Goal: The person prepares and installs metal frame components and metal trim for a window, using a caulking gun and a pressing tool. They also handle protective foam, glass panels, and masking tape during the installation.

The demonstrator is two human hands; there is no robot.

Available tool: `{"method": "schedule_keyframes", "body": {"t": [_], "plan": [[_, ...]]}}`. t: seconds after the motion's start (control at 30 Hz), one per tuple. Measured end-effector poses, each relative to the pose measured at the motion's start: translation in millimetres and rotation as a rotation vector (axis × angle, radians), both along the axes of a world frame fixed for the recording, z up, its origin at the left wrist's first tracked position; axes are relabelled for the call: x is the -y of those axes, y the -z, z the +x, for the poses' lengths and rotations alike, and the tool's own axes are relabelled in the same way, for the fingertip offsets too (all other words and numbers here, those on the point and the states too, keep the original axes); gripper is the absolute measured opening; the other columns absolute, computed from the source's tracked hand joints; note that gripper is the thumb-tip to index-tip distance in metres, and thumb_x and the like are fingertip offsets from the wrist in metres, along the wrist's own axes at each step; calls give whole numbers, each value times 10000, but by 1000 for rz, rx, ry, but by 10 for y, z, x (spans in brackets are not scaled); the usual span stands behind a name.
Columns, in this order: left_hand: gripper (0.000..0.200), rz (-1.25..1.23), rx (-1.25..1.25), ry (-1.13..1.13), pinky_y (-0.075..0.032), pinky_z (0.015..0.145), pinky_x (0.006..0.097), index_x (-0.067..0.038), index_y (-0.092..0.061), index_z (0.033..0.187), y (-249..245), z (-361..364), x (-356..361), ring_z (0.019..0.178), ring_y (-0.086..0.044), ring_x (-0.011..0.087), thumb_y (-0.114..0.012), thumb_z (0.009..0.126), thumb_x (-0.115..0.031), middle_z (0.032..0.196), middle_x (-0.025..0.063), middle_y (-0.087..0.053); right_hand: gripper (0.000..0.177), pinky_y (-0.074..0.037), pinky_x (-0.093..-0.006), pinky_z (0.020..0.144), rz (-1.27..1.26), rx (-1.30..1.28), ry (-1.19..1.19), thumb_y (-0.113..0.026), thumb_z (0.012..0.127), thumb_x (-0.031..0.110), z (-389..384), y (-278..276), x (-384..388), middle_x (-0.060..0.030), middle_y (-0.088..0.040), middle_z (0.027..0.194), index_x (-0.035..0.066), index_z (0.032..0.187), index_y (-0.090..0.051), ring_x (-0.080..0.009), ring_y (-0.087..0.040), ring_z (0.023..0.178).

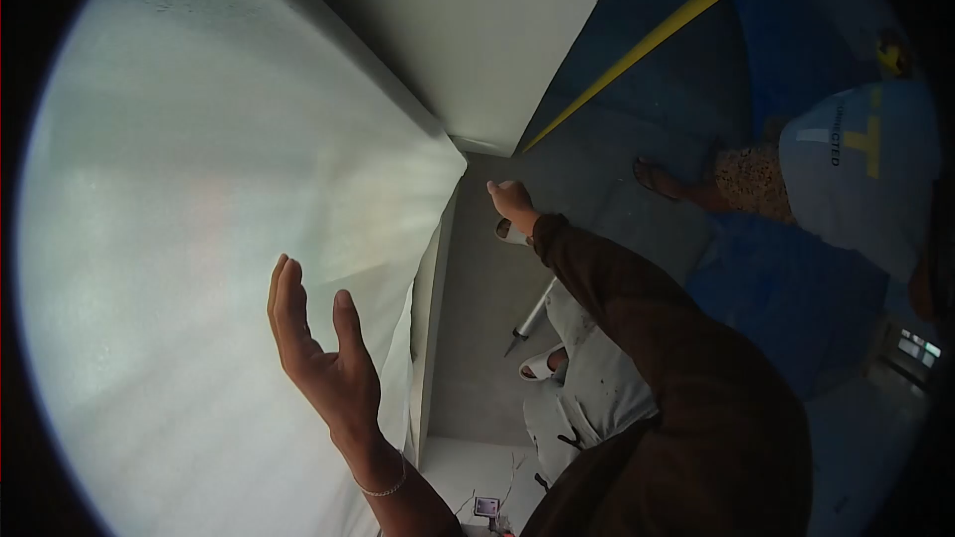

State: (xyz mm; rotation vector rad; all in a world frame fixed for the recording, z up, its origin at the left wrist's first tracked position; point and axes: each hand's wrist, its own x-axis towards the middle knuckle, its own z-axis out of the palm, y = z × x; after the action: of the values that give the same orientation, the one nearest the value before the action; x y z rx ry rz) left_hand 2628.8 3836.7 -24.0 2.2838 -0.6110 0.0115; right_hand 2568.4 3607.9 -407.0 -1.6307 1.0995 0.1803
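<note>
My left hand (333,378), a thin bracelet on its wrist, is raised in front of a large whitish sheet (199,239). Its fingers are stretched up and the thumb stands apart, with nothing between them. Farther right, at the end of a brown sleeve, my right hand (512,204) is closed near the sheet's crumpled corner (463,161). Its curled fingers hide whatever may be inside. The sheet's loose edge runs down along a pale panel edge (431,318). Above the corner is a pale boxy surface (477,30).
A silver tube with a dark pointed tip (534,316) lies by my sandalled foot (542,366). Another person (856,159) is at the right, near blue sheeting (786,288). A yellow strap (657,35) slants across the upper right. Below is a small screened device (486,507).
</note>
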Motion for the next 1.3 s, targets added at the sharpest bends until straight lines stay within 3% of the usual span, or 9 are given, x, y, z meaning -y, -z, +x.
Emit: {"method": "schedule_keyframes", "body": {"t": [0.2,0.27,0.43,0.53,0.73,0.83,1.03,1.13,1.3], "plan": [[340,133,333,-34,-406,1077,520,9,-568,1229,1057,-488,-257,1303,-482,373,-591,891,-18,1349,209,-529,525,-478,-433,895,393,-20,762,-568,957,458,898,1382,232,-177,-602,1192,-21,1168,-603,-308,-581,1088],[310,166,453,81,-534,851,410,88,-606,1128,1302,-614,-71,1048,-633,307,-664,921,-134,1164,219,-627,706,-410,-471,1050,666,110,797,-618,929,459,883,1500,179,-198,-395,1488,-16,1415,-430,-381,-406,1342],[201,191,221,252,-417,1046,502,34,-606,1081,2194,-1067,161,1225,-554,376,-611,892,-32,1208,195,-621,621,-340,-438,1117,665,285,405,-654,922,308,607,1817,-358,-236,-414,1477,-1,1420,-445,-354,-383,1386],[201,303,136,442,-418,1037,497,26,-640,1062,2484,-1206,666,1250,-538,377,-636,869,-28,1260,197,-601,229,-446,-373,846,650,459,552,-647,908,239,522,2160,-677,-80,-638,952,37,1015,-639,-187,-570,931],[292,409,-29,607,-476,969,464,12,-641,1127,2552,-1015,1282,1192,-583,379,-680,840,-23,1234,212,-616,362,-482,-381,884,435,346,313,-636,821,225,412,2082,-513,-177,-671,1035,-47,1059,-654,-280,-625,1018],[272,362,-167,614,-493,917,408,40,-635,1094,2595,-1132,1133,1027,-650,350,-664,825,9,1075,217,-666,353,-509,-399,796,395,345,1009,-638,841,240,875,2331,-421,-194,-659,970,-74,1001,-644,-274,-652,870],[224,291,-841,455,-495,874,393,11,-641,1078,3617,-2078,335,992,-636,317,-662,856,-9,1050,174,-657,273,-443,-333,519,996,435,941,-648,922,246,726,2117,-94,-121,-568,818,-19,898,-589,-144,-488,503],[227,260,-824,426,-497,871,381,11,-638,1081,3943,-2296,284,983,-637,306,-665,857,-15,1054,167,-655,321,-517,-340,741,1089,428,962,-654,892,162,836,2326,-100,-148,-586,1056,-34,1107,-517,-209,-602,884],[233,197,-782,384,-499,864,362,12,-632,1087,4284,-2542,400,968,-638,286,-669,860,-25,1062,156,-651,474,-515,-335,751,889,449,1053,-721,833,206,829,2221,-324,-153,-596,1028,-47,1154,-480,-199,-611,857]]}}
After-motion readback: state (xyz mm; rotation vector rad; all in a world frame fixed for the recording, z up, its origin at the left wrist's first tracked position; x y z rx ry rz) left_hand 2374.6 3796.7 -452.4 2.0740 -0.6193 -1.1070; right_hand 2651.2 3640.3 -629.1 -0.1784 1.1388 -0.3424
